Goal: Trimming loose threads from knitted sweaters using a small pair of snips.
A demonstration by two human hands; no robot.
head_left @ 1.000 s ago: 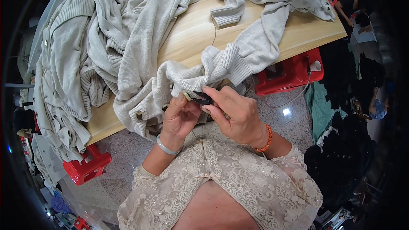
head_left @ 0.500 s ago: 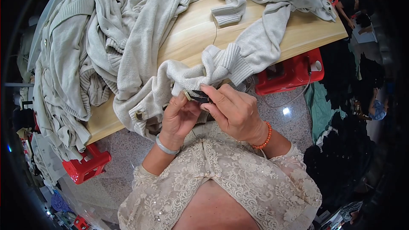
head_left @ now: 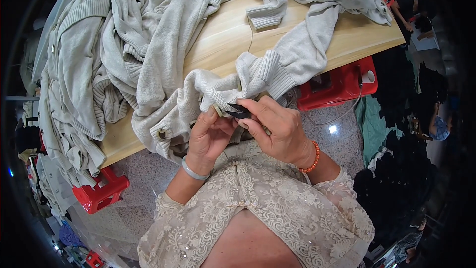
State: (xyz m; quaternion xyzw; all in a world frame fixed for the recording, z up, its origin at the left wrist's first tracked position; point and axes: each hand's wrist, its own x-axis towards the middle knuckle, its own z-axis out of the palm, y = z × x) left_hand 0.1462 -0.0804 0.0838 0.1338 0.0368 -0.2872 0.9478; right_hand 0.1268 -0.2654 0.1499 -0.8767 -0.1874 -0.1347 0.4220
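My left hand (head_left: 210, 139) pinches a button (head_left: 218, 111) on the edge of a light grey-beige knitted cardigan (head_left: 201, 85), thumb on top. Black thread snips (head_left: 240, 113) are gripped in my right hand (head_left: 281, 130), between thumb and forefinger. Their two pointed blades stand a little apart, just right of the button. Another button (head_left: 161, 134) shows on the cardigan's band to the left. A ribbed cuff (head_left: 270, 64) lies above my right hand. Some of my curled fingers are hidden.
More knitted garments (head_left: 163, 44) are heaped over the wooden table (head_left: 223, 34). Red plastic stools (head_left: 339, 89) stand by its right edge and at the lower left. A thin cord hangs near the right stool. Dark and green cloth lies farther right.
My right hand and the snips have drawn back slightly right from the button, and the blades show more clearly. My left hand stays almost still on the button.
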